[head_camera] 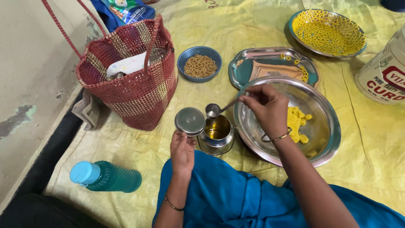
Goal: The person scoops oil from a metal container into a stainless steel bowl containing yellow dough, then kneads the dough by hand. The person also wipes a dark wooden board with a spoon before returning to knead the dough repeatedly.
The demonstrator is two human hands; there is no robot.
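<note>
My left hand (182,150) holds a round steel lid (190,121) tilted up beside a small steel can (217,134) that has golden oil inside. My right hand (266,107) pinches the handle of a small steel spoon (214,110), whose bowl hovers just above the can's open mouth. Under my right wrist lies a large steel bowl (325,139) with a lump of yellow dough (298,123) in it.
A red woven basket (135,80) stands at the left. A blue bowl of fried rings (199,64), a steel tray (270,63) and a plate of yellow rings (328,31) sit farther away. A white tub (386,71) is at right, a teal bottle (107,177) lies near left.
</note>
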